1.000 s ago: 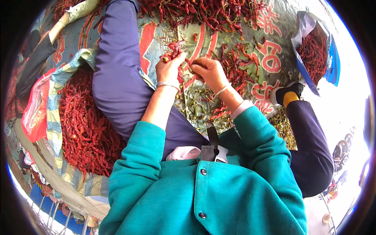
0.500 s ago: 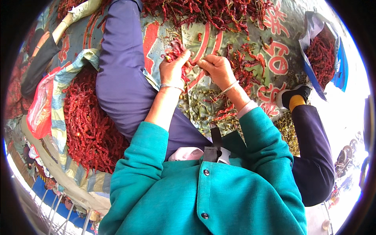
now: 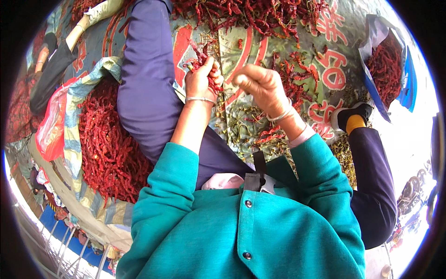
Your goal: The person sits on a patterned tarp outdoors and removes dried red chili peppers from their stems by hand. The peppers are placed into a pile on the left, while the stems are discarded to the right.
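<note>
My left hand [image 3: 200, 82] is closed round a small bunch of dried red chili peppers [image 3: 201, 56], whose ends stick out above the thumb and below the fingers. To its right, and apart from it, is my right hand [image 3: 264, 88], with thumb and forefinger drawn together and the other fingers curled. Whether anything small sits in that pinch cannot be made out. Beneath both hands lies a printed plastic sheet [image 3: 234, 60]. Greenish-brown pepper stems [image 3: 244, 122] are strewn on it, and loose red chilies [image 3: 297, 76] lie beyond my right hand.
A large chili heap [image 3: 251, 14] spreads across the far side. Left of my leg stands a striped woven sack [image 3: 73, 135] full of red chilies [image 3: 109, 144]. At the far right is a blue-and-grey bag [image 3: 371, 69] of chilies. Another person's gloved hand [image 3: 100, 11] shows at upper left.
My right hand has pulled away from the bunch, to the right and slightly nearer me. The left hand keeps its hold, shifted slightly left.
</note>
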### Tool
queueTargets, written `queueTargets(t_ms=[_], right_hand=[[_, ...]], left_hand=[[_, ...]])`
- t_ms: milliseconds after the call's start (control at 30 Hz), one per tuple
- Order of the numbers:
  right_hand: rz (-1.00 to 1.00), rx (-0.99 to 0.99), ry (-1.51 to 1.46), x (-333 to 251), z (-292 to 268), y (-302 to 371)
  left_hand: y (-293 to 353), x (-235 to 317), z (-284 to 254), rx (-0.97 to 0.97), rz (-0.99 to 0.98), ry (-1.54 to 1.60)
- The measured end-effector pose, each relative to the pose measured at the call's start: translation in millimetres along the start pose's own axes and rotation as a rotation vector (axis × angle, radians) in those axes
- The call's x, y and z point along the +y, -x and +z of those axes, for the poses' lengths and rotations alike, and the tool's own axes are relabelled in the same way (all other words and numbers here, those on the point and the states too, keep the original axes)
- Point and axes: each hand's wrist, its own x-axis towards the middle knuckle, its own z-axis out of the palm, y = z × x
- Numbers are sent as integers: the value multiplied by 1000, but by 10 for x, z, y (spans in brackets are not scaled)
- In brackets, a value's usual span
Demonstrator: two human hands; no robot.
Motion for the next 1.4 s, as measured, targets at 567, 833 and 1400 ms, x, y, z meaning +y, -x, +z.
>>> queueTargets(t_ms=[567,833,1400], right_hand=[[265,405,1046,935,-709,-965],[177,361,481,934,-340,-269],[176,299,2,575,-22,-108]], left_hand=[[73,-100,221,204,82,-331],[110,-160,234,135,80,-332],[156,-185,203,178,-28,-351]])
